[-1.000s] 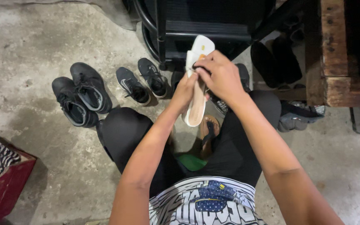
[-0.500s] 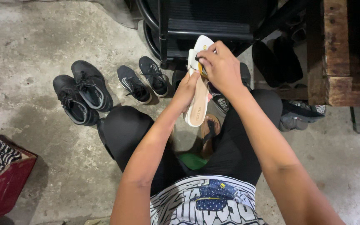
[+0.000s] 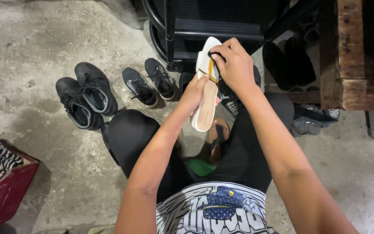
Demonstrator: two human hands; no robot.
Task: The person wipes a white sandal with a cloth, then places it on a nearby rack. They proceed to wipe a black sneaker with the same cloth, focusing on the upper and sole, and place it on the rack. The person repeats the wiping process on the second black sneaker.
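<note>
We hold a white sandal up over our knees, toe pointing far. Our left hand grips its side, fingers wrapped around the sole. Our right hand pinches a dark cloth against the sandal's strap. Black sneakers sit on the concrete floor to the left.

Right hand covers sandal toe end; dark thing in its fingers mostly hidden, can't ID. Red crate cut by left edge. Shoes under wood bench too dark.
</note>
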